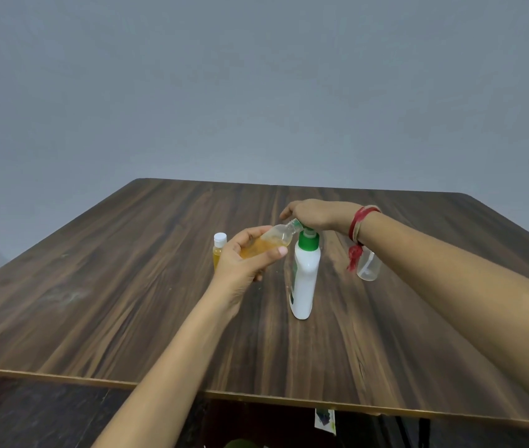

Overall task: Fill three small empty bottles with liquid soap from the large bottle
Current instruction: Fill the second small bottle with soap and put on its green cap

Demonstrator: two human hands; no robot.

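Our left hand (250,257) is reaching in from below with the forearm angled up and to the right. It is gripping a small clear bottle (269,242), with the thumb lying along the near side and the fingers curling round the far side. We are holding this bottle tilted, its base in our palm and its open neck pointing up and right. Amber liquid soap is pooling in its lower half. The neck is meeting the nozzle under our right hand (318,215).

Our right arm is crossing in from the right edge, and that hand is lying palm-down on the green pump head of the large white bottle (303,279). Its fingers are stretching forward, fairly straight, pressing rather than clasping. The large bottle is standing upright near the middle of the wood-grain table (127,286). A red thread band (361,223) is circling our right wrist, with its tassel hanging down.

A dark green label is showing along the large bottle's left side, but it is turned away and we are reading nothing on it.

A small bottle with a white cap (218,250), filled with amber soap, is standing just behind our left hand, which is partly covering it. Another small clear bottle (368,268), looking empty, is standing behind our right forearm, which is hiding its top. A grey wall (256,76) is rising behind the table.
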